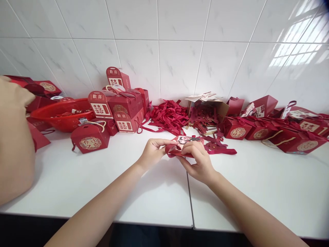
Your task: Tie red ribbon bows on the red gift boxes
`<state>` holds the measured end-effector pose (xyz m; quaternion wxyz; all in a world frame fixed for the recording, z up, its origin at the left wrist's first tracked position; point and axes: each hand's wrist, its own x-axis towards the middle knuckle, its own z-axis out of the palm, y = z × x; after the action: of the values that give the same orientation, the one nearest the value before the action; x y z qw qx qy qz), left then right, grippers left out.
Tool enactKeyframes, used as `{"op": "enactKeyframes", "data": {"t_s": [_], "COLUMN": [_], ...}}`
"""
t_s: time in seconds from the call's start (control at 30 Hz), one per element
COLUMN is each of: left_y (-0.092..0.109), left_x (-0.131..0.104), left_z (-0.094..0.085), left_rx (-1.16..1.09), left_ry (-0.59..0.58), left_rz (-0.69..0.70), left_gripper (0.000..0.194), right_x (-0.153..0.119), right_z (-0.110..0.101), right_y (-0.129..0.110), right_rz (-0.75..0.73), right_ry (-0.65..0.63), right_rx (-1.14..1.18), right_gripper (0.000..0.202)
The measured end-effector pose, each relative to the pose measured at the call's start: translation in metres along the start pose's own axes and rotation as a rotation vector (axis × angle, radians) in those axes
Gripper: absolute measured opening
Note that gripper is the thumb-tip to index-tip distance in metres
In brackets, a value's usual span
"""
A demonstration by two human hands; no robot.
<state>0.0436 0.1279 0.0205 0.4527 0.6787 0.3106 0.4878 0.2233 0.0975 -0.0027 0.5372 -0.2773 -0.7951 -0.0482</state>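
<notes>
Over the middle of the white table (154,195), both hands are closed around a small red gift box (190,139) with a dark and white printed picture on top. My left hand (153,154) grips its left side, thumb stretched along the upper edge. A loop of dark red ribbon (170,149) hangs at the near side, between the fingertips of both hands. Curled fingers of my right hand (199,161) pinch at the ribbon and the box's near edge. My fingers cover most of the box's front.
Behind the hands lie a heap of red ribbons (169,116) and an open carton (222,109) spilling red tags. Red gift boxes (125,120) stand stacked to the left, beside a red plastic basket (61,115). More red boxes (238,128) line the right. A tan bag-like object (15,147) is far left.
</notes>
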Motion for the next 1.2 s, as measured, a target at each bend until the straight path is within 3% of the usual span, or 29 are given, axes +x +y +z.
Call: {"op": "enactKeyframes", "data": {"t_s": [0.2,0.7,1.2], "left_y": [0.002,0.002,0.004], "left_x": [0.0,0.0,-0.002], "left_z": [-0.001,0.0,-0.01], "left_rx": [0.02,0.012,0.1], "left_ry": [-0.099,-0.056,-0.279], "left_rz": [0.034,0.033,0.175], "left_gripper": [0.011,0.011,0.024], "right_x": [-0.002,-0.001,0.001], "right_z": [-0.001,-0.002,-0.003], "right_y": [0.002,0.002,0.001], "right_rz": [0.012,0.004,0.066], "right_ry": [0.006,0.017,0.098], "right_rx": [0.005,0.004,0.062], "right_gripper": [0.015,0.016,0.015]}}
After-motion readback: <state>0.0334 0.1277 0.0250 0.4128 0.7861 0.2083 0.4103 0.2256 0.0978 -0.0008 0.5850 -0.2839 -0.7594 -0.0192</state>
